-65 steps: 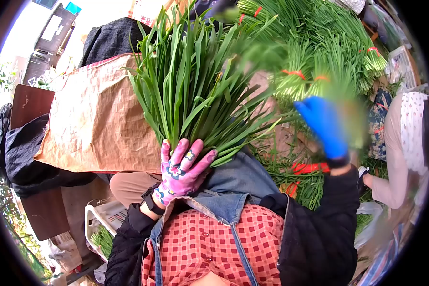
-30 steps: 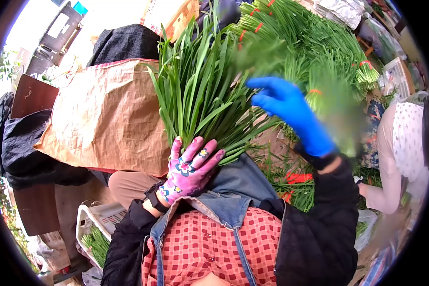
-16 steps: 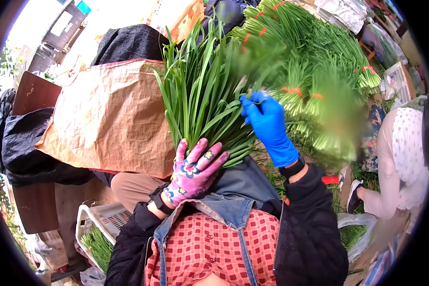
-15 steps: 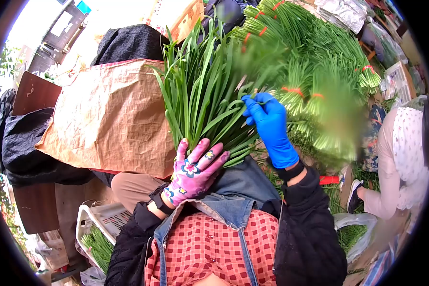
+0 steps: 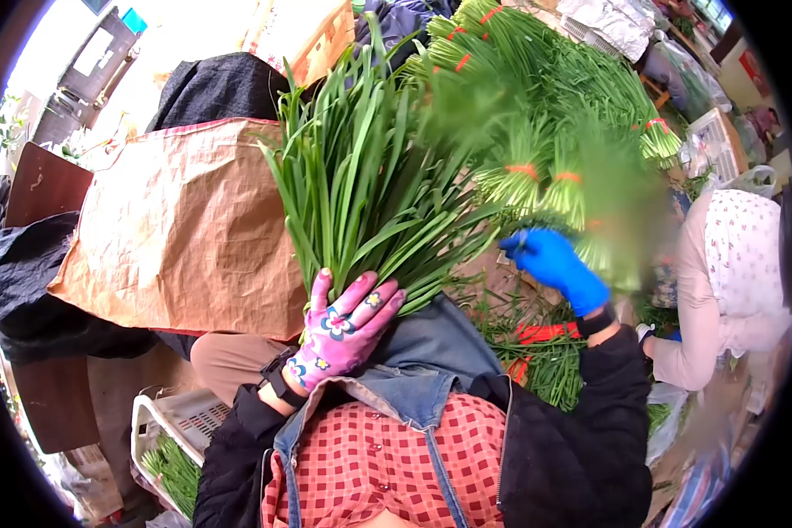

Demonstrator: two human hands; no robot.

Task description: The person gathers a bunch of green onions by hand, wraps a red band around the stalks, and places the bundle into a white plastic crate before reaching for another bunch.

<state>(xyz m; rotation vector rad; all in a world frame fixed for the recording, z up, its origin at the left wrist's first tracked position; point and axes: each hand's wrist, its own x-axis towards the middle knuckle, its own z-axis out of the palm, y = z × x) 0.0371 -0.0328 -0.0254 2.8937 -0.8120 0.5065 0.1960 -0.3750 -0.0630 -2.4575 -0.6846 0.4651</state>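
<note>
Across my lap lies a thick bunch of garlic chives (image 5: 361, 194), its long flat leaves fanning away from me. My left hand (image 5: 348, 326), in a pink floral glove, is laid over the near end of the bunch and holds it; the thumb is hidden. To the right of the bunch and apart from it is my right hand (image 5: 559, 268) in a blue glove. Its fingertips are pinched together, and what is between them, if anything, is too small to make out.
Green bundles tied with red bands (image 5: 524, 180) are piled ahead on the right. A brown woven sack (image 5: 180, 229) lies at my left, above a white crate (image 5: 163, 409) of greens. Red bands (image 5: 546, 333) and loose leaves lie right of my knee. Another person (image 5: 739, 264) sits at far right.
My right hand has moved from the leaves at the bunch's right side, away to the right and slightly down. My left hand stays on the bunch. The view has shifted slightly.
</note>
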